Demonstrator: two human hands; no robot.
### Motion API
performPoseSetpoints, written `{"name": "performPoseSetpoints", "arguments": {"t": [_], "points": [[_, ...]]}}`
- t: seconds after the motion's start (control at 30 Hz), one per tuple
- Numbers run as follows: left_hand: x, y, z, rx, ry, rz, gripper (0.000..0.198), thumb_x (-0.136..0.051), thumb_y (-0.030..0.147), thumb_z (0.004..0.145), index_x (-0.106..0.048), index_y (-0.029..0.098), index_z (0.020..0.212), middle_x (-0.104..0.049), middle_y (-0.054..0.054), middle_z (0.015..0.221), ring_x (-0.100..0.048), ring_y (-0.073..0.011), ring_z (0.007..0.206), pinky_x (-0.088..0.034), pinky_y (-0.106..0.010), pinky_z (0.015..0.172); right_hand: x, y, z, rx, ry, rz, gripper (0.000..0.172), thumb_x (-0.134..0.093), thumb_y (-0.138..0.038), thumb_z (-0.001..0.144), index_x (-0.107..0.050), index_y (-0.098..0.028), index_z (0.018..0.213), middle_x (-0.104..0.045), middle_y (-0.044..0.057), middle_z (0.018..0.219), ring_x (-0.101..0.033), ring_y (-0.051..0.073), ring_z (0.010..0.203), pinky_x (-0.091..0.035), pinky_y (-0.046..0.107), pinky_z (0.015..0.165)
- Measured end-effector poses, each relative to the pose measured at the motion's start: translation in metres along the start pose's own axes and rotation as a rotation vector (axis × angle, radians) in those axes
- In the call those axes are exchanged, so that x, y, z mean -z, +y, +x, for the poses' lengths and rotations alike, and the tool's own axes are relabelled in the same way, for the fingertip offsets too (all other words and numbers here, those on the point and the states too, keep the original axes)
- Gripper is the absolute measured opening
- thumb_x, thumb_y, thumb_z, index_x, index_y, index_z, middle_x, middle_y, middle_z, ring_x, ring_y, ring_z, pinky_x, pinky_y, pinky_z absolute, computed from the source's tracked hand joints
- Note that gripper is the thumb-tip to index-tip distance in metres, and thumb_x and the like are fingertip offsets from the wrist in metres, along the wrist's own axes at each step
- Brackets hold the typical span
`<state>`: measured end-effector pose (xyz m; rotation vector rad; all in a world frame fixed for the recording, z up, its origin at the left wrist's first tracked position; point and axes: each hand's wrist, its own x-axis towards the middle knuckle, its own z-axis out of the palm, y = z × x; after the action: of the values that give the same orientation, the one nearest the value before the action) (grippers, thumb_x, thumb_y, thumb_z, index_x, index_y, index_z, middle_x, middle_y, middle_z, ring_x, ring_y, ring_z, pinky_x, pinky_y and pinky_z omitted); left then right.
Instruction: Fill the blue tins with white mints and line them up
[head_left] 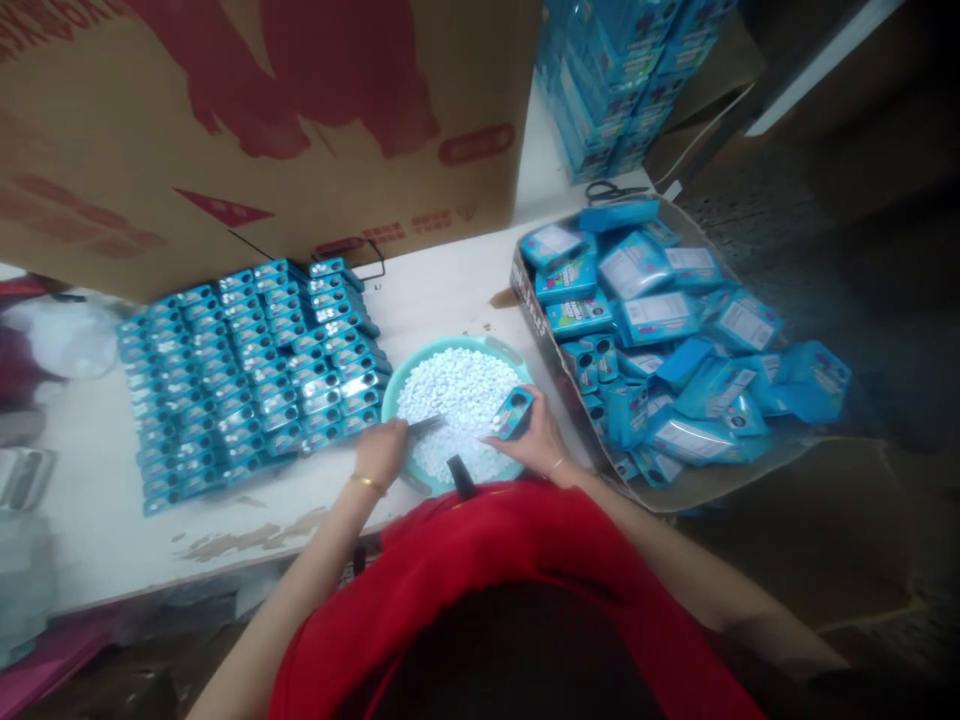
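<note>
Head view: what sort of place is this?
Probably a small packing workshop: rows of blue boxes on a white table, a teal basin of white pellets, a cardboard tray heaped with more. The right hand holds one blue box, the left hand a thin tool.

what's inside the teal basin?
Small white pellets fill the basin. The left hand holds a thin dark tool over them, the right hand a small blue box. The basin's bottom is covered.
</note>
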<state>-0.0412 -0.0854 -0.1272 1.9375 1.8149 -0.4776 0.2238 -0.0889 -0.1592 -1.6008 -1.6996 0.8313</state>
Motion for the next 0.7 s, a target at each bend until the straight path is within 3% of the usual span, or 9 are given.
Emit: {"name": "performPoseSetpoints", "arguments": {"t": [0.07,0.13,0.23,0.3,0.43,0.57,0.7], "points": [[-0.034,0.013,0.017,0.006,-0.011,-0.097,0.025,-0.042,0.033,0.092,-0.058,0.016,0.099,-0.064,-0.013,0.1,-0.061,-0.0245,0.091,-0.042,-0.034,0.078,0.006,-0.003,-0.005,-0.05,-0.055,0.053,0.102,-0.082,-0.055,0.053,-0.029,-0.02,0.133,-0.049,0.015,0.127,-0.052,0.032,0.116,-0.044,0.048,0.099],[-0.056,0.034,0.032,-0.014,0.007,-0.165,0.026,-0.041,0.034,0.093,-0.057,0.018,0.105,-0.065,-0.01,0.103,-0.061,-0.0221,0.093,-0.042,-0.031,0.079,0.012,-0.005,-0.011,-0.056,-0.151,0.106,0.107,-0.083,-0.053,0.053,-0.024,-0.021,0.137,-0.043,0.016,0.134,-0.047,0.032,0.123,-0.04,0.048,0.104],[-0.069,0.056,0.047,-0.058,0.039,-0.274,0.027,-0.039,0.036,0.094,-0.055,0.021,0.11,-0.065,-0.006,0.106,-0.06,-0.019,0.098,-0.042,-0.029,0.083,0.02,-0.004,-0.019,-0.061,-0.311,0.18,0.104,-0.08,-0.047,0.061,-0.018,-0.021,0.141,-0.037,0.016,0.139,-0.042,0.031,0.128,-0.037,0.048,0.106],[-0.068,0.056,0.048,-0.085,0.046,-0.334,0.028,-0.04,0.039,0.094,-0.056,0.021,0.108,-0.066,-0.004,0.101,-0.061,-0.0177,0.093,-0.043,-0.028,0.08,0.024,0.0,-0.023,-0.077,-0.38,0.218,0.085,-0.073,-0.044,0.071,-0.025,-0.021,0.137,-0.044,0.014,0.134,-0.047,0.029,0.123,-0.04,0.045,0.103],[-0.053,0.028,0.031,-0.146,0.06,-0.434,0.03,-0.042,0.045,0.092,-0.057,0.021,0.101,-0.065,-0.002,0.087,-0.06,-0.0159,0.078,-0.044,-0.026,0.071,0.026,0.008,-0.028,-0.1,-0.436,0.268,0.043,-0.062,-0.039,0.082,-0.045,-0.021,0.118,-0.058,0.007,0.108,-0.058,0.023,0.103,-0.047,0.039,0.092],[-0.018,-0.001,0.005,-0.26,0.169,-0.543,0.03,-0.046,0.044,0.09,-0.058,0.019,0.101,-0.064,-0.004,0.088,-0.058,-0.0163,0.078,-0.044,-0.028,0.072,0.02,0.011,-0.024,-0.075,-0.378,0.308,0.039,-0.063,-0.038,0.081,-0.048,-0.022,0.113,-0.06,0.004,0.099,-0.06,0.021,0.092,-0.049,0.035,0.085],[0.031,-0.009,-0.017,-0.352,0.197,-0.485,0.028,-0.047,0.043,0.09,-0.058,0.019,0.099,-0.064,-0.004,0.086,-0.058,-0.0156,0.076,-0.044,-0.027,0.071,0.012,0.008,-0.009,0.044,-0.221,0.281,0.034,-0.065,-0.035,0.08,-0.052,-0.023,0.11,-0.058,0.006,0.103,-0.057,0.023,0.098,-0.047,0.037,0.088]]}}
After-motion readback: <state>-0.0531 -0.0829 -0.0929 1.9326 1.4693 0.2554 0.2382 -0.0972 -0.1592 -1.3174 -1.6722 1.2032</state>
